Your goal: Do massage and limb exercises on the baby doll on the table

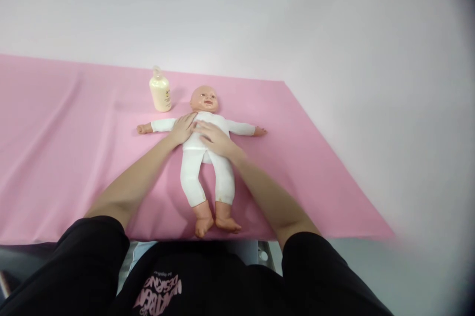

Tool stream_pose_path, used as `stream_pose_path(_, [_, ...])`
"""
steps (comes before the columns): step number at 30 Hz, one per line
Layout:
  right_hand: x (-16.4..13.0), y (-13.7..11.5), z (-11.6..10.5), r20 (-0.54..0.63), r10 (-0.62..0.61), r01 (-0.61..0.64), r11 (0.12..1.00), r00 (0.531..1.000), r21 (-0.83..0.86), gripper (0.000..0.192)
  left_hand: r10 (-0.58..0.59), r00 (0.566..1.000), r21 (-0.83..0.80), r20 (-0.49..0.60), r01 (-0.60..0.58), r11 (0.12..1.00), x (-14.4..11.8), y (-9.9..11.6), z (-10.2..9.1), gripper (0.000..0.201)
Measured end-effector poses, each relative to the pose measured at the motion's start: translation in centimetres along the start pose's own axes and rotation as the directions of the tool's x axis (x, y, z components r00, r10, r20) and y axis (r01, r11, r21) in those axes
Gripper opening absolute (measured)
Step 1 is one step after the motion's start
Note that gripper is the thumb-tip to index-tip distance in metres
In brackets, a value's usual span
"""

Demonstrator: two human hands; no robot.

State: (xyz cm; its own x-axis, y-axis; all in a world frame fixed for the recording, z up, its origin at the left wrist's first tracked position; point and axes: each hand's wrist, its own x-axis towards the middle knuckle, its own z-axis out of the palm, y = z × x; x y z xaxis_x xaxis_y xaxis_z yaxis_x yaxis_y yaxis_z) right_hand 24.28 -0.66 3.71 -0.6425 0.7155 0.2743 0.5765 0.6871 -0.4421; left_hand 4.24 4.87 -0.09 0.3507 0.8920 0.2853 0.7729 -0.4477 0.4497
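Note:
A baby doll (191, 177) with a white cloth body lies on its back, arms spread and feet toward me. My left hand (183, 128) rests flat on the doll's chest and shoulder at the left, fingers stretched out. Across the middle of its chest lies my right hand (215, 136), flat, with the fingers extended. The fingertips of both hands come close together near the chest. Beyond the doll's left-lying arm stands a pump bottle (161, 94) of pale yellow liquid, upright and apart from my hands.
A pink cloth (74, 157) covers the table, with soft creases at the left. Its right edge slants down toward me, and its front edge runs just past the doll's feet. A pale wall (237, 14) rises behind the table.

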Motion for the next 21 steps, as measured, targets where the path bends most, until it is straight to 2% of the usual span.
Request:
stream_pose_path(3, [-0.2,3.2,0.0,-0.115,0.157,-0.157,0.988,0.981,0.015,0.053,-0.041,0.999,0.016,0.016,0.041,0.999,-0.1,0.7,-0.1,0.057])
stream_pose_path(5, [-0.4,4.6,0.3,-0.191,0.22,-0.212,0.975,0.956,0.062,0.055,-0.091,0.994,0.031,0.054,0.09,0.996,-0.2,1.7,-0.3,0.059])
stream_pose_path(7, [-0.6,5.6,0.7,-0.249,0.271,-0.249,0.962,0.93,0.117,0.058,-0.131,0.988,0.041,0.085,0.128,0.991,-0.5,3.2,-0.3,0.062])
stream_pose_path(9, [-0.6,6.3,1.0,-0.288,0.312,-0.275,0.947,0.905,0.164,0.061,-0.113,0.989,0.046,0.09,0.11,0.993,-1.3,5.2,-0.1,0.063])
stream_pose_path(12, [-0.4,6.8,1.2,-0.306,0.328,-0.273,0.939,0.894,0.208,0.063,0.022,0.993,0.077,0.114,-0.031,0.997,-3.1,8.9,0.5,0.061])
stream_pose_path(15, [-0.4,7.2,1.1,-0.304,0.329,-0.269,0.937,0.894,0.223,0.061,0.165,0.964,0.104,0.209,-0.19,0.976,-5.8,12.5,1.2,0.062])
stream_pose_path(17, [-0.4,7.4,1.0,-0.306,0.353,-0.293,0.929,0.884,0.226,0.062,0.229,0.947,0.119,0.223,-0.26,0.958,-7.8,14.4,1.5,0.064])
stream_pose_path(19, [-0.4,7.4,1.0,-0.307,0.369,-0.31,0.924,0.878,0.224,0.063,0.32,0.908,0.08,0.269,-0.352,0.932,-9.5,15.9,1.5,0.06])
stream_pose_path(21, [-0.5,7.4,0.9,-0.31,0.369,-0.31,0.924,0.876,0.222,0.064,0.427,0.848,0.0,0.315,-0.45,0.893,-10.8,17.0,1.3,0.052])
